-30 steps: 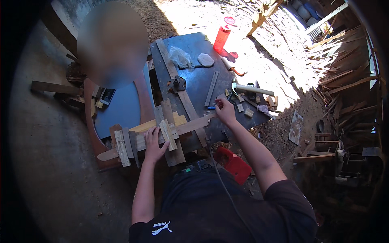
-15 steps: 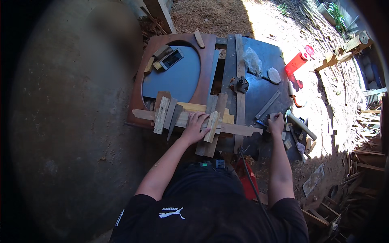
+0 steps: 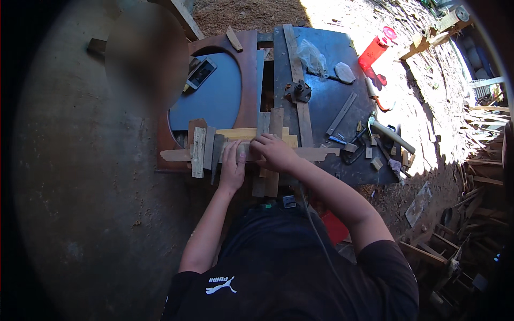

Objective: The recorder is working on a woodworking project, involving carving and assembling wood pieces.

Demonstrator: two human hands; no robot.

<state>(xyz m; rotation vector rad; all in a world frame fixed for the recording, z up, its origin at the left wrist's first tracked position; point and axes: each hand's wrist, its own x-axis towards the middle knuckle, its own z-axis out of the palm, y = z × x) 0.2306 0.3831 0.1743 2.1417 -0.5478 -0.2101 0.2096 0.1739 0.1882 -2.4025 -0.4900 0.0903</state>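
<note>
My left hand (image 3: 232, 166) and my right hand (image 3: 276, 151) meet over a stack of wood at the table's near edge. Between them lies a short wooden strip (image 3: 246, 147); the fingers of both hands are bent over it, hiding much of it. Under the hands a long thin board (image 3: 316, 154) runs left to right, its right end notched. Upright beside my left hand stand a pale rough wood strip (image 3: 198, 152) and a dark wedge-shaped piece (image 3: 218, 150). Two crosswise boards (image 3: 272, 184) pass beneath my right hand, and a yellowish board (image 3: 230, 134) lies behind.
On the dark tabletop (image 3: 332, 53) lie a hammer (image 3: 393, 136), a flat metal bar (image 3: 341, 113), a black clamp-like part (image 3: 301, 92), a plastic bag (image 3: 312, 58) and small wood blocks. A phone (image 3: 201, 73) rests at left. Beyond the table stands a red bottle (image 3: 373, 52).
My right hand has come left from the tools to the wood stack. My left hand has shifted slightly left on it, and the short strip beside it has turned. The view has moved a little.
</note>
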